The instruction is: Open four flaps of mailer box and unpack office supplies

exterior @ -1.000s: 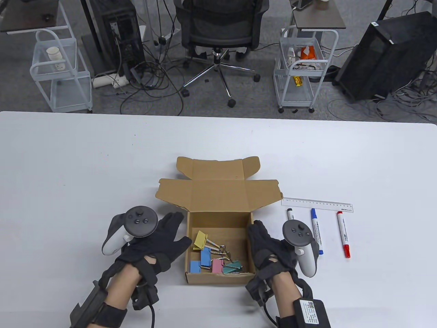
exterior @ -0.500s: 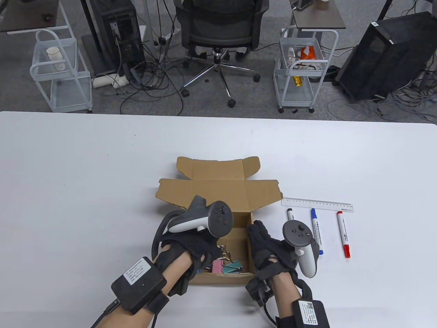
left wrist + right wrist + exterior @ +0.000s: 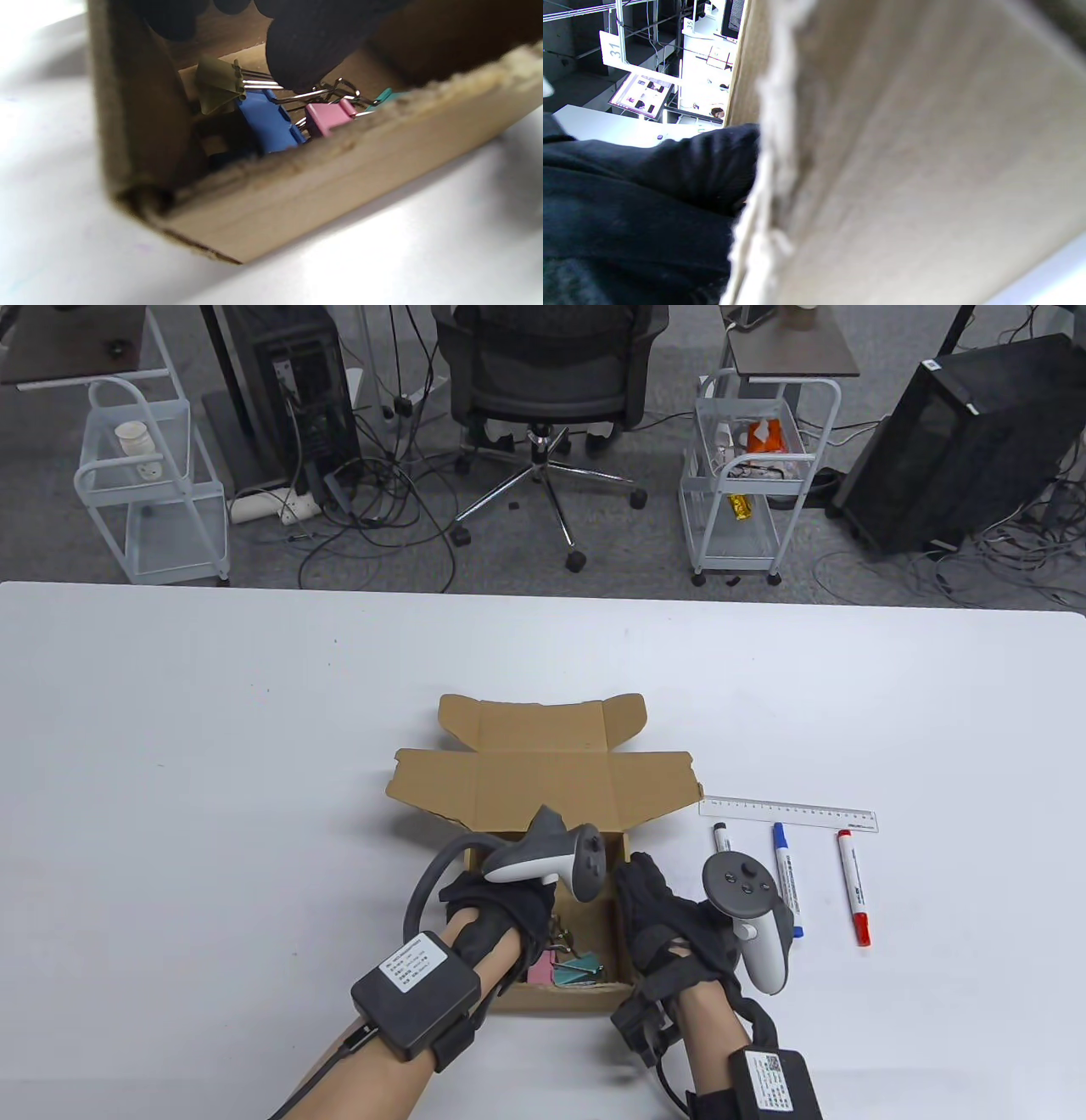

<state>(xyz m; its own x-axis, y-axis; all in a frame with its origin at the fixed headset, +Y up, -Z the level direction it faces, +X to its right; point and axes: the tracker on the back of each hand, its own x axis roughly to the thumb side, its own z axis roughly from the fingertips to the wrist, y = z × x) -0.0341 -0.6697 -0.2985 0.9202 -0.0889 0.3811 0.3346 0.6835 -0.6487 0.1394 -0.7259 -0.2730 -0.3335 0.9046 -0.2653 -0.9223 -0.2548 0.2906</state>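
Observation:
The brown mailer box point(image 3: 543, 780) lies with its flaps folded open at the table's near middle. My left hand point(image 3: 513, 909) reaches down into it, fingers spread above the binder clips. In the left wrist view one fingertip point(image 3: 305, 55) touches the wire handles beside the yellow clip point(image 3: 216, 82) and blue clip point(image 3: 269, 123); a pink clip point(image 3: 324, 118) and a teal clip point(image 3: 388, 95) lie next to them. No clip is pinched. My right hand point(image 3: 657, 912) presses flat against the outside of the box's right wall point(image 3: 903, 148).
To the right of the box a clear ruler point(image 3: 787, 814) lies on the table, with a black marker point(image 3: 724, 838), a blue marker point(image 3: 786, 878) and a red marker point(image 3: 853, 886) below it. Beyond the far table edge stand an office chair and wire carts.
My left hand left the table at the box's left side, swung over the box and went down inside it onto the clips. The right hand has stayed put.

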